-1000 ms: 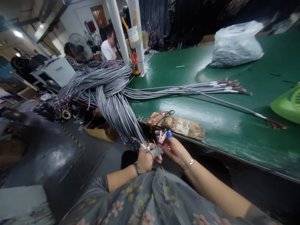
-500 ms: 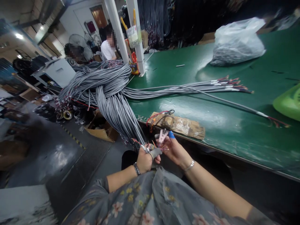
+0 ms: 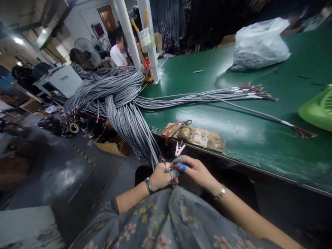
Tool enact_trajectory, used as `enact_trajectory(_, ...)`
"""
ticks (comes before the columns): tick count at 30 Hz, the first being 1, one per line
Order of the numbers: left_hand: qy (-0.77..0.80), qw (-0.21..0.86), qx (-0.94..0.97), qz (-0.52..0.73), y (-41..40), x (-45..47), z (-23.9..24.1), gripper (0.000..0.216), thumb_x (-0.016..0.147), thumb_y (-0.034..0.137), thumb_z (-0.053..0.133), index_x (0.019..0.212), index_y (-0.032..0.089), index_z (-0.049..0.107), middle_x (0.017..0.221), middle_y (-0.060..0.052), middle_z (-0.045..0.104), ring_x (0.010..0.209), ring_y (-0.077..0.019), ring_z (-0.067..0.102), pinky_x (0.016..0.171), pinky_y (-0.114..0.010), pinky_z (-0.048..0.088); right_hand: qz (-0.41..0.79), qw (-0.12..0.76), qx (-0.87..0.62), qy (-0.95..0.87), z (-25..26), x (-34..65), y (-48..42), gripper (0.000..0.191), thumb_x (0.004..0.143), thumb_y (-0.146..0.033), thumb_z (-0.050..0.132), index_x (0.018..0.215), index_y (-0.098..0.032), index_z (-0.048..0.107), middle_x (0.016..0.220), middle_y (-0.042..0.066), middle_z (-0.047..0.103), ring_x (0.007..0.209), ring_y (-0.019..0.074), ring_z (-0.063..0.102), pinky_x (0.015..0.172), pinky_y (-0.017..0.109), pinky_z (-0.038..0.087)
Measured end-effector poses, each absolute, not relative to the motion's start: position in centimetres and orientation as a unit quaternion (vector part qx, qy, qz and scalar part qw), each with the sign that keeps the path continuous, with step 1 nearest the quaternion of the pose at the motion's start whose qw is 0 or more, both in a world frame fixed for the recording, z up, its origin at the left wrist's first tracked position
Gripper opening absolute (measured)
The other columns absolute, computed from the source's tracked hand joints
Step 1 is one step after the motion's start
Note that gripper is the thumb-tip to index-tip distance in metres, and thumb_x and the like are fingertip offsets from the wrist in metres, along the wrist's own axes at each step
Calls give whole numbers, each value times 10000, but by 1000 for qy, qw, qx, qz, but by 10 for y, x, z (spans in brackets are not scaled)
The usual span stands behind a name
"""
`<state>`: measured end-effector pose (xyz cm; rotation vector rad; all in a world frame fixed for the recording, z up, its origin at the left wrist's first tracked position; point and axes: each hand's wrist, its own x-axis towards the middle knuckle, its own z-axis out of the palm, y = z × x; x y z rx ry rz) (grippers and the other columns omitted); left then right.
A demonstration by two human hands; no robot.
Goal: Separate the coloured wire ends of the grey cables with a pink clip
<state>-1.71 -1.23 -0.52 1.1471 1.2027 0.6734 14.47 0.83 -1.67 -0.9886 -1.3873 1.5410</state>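
Left hand (image 3: 161, 178) closed round a cable end (image 3: 167, 168), thumb wrapped in grey. Right hand (image 3: 199, 172) pinching thin wires at that end, between a blue-wrapped thumb and a wrapped finger. Fingers hide most of the joint. The held end is just off the near edge of the surface (image 3: 261, 147). Pink clip (image 3: 179, 149) at that edge, just beyond the right hand; jaw contents can't be told.

Progress, my read: mid-batch. Ends of the cable run (image 3: 181, 100) on the surface have white bands and bare coloured cores; held end looks unfinished. Count left: can't tell.

Materials: thick bundle (image 3: 129, 121) of smooth, round grey cable, bent over the surface's left edge. Rough, stained wooden board (image 3: 207, 139) along the near edge. Crinkled translucent bag (image 3: 259, 46) toward the far edge. Green slotted plastic piece (image 3: 315, 112) at right. Surface glossy, scuffed.
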Motion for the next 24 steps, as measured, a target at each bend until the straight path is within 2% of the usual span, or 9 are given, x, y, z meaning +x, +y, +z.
enact_trajectory(3,532,628,417,385,-13,-13,-6,400,572,517,733,541,159,555,441,-1,562,378,-96,490,428,-221,419,657,425,-412,-468,-24,147,6,467,622,-627,710,793,-194,669,734,24,648,670,153,569,650,296,467)
enact_trajectory(6,532,614,389,435,-14,-8,-6,459,565,575,732,529,158,545,425,1,547,375,-92,483,427,-218,418,706,421,-396,-409,-26,140,-1,470,584,-592,761,780,-181,642,684,12,635,594,128,548,578,278,450)
enact_trajectory(9,528,605,413,430,-15,-9,-6,465,584,581,732,527,161,540,432,-6,559,393,-100,499,444,-222,428,733,457,-358,-355,-20,129,-6,405,623,-541,761,732,-194,583,559,-13,607,521,138,548,551,302,456)
enact_trajectory(15,503,638,477,337,-17,-17,-2,416,555,518,781,542,161,568,457,-21,591,421,-116,525,475,-241,445,733,420,-353,-401,-9,121,-3,388,625,-528,765,646,-198,563,457,-23,583,405,133,525,466,292,427)
enact_trajectory(24,528,624,375,437,-16,-11,-7,500,525,596,760,513,161,516,410,-8,552,380,-109,497,437,-241,421,738,450,-372,-338,-21,111,-4,351,696,-476,724,723,-209,499,440,-56,536,397,127,500,458,272,374)
